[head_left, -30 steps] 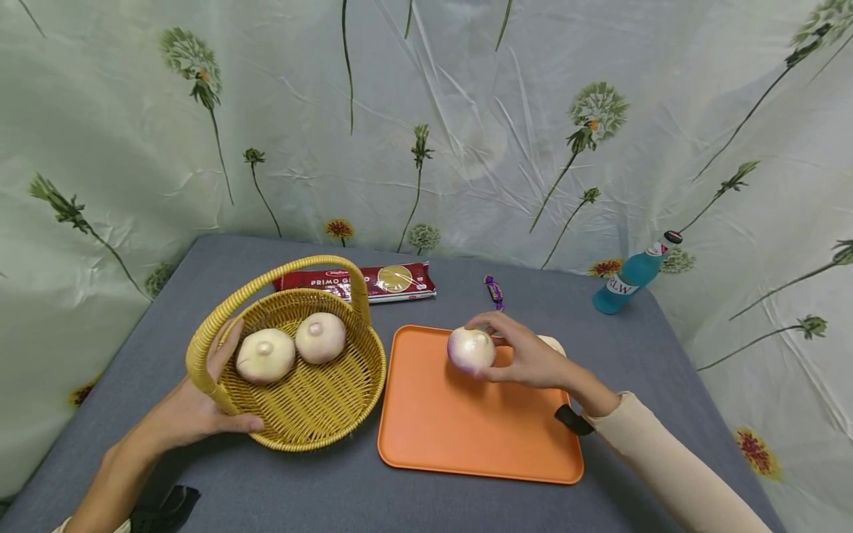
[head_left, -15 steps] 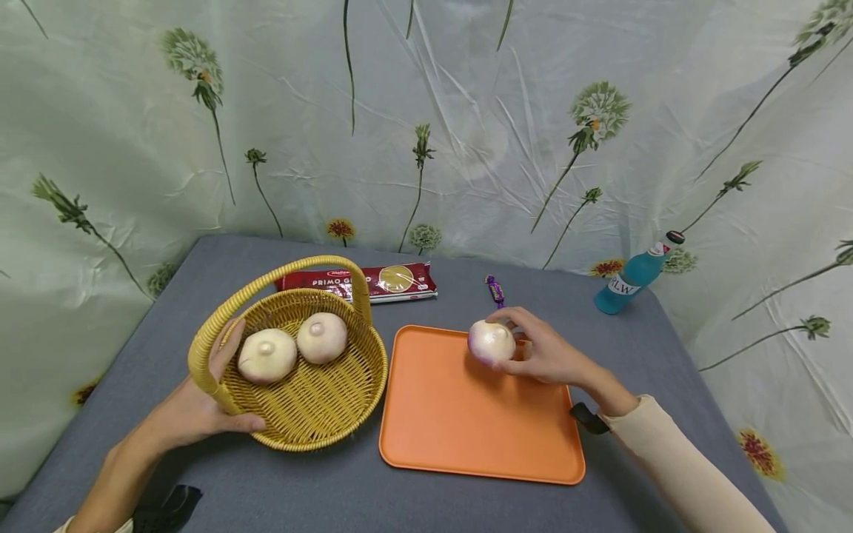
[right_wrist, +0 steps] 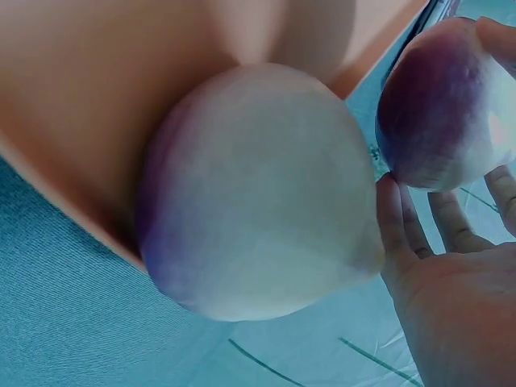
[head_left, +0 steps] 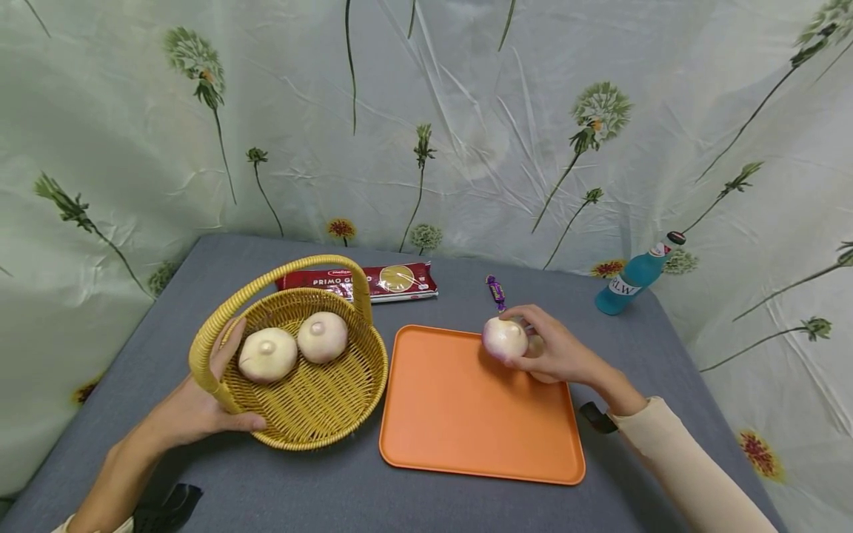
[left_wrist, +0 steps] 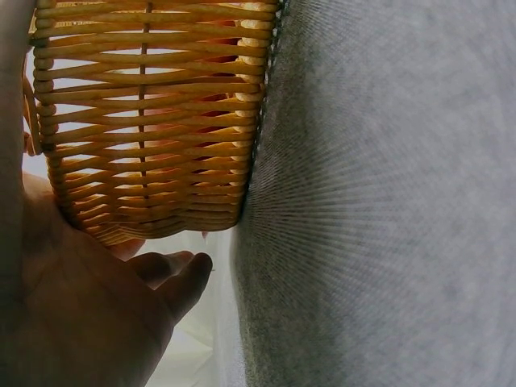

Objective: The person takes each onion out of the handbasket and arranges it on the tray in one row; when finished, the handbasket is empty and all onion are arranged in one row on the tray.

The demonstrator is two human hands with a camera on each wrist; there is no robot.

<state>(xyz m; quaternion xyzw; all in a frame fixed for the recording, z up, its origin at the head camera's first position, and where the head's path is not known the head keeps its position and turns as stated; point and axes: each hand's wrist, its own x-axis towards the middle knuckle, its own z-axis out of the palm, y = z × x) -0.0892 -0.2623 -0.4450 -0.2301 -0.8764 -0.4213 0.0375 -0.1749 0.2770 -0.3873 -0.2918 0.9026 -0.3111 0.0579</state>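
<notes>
Near the far right corner of the orange tray (head_left: 466,429), the right hand (head_left: 554,349) grasps a purple-white turnip (head_left: 503,339), with another turnip (right_wrist: 258,193) close by. Toward the tabletop's (head_left: 333,496) left edge, the left hand (head_left: 189,414) grips a yellow basket (head_left: 300,414) holding two pale turnips (head_left: 268,357).

Head view: second bulb (head_left: 535,345) mostly hidden behind right hand (head_left: 560,354), which also covers the far right corner of orange tray (head_left: 480,429). Left hand (head_left: 189,414) partly behind basket (head_left: 313,414) handle, fingertips hard to see. Basket blocks left end of red packet (head_left: 406,281); fine print there and on candy (head_left: 495,292) too small to read. Both sleeves (head_left: 686,451) run out of frame. Left wrist: basket top cut off, contents unclear through weave. Right wrist: held bulb (right_wrist: 435,105) clipped by right edge, partly under fingers
</notes>
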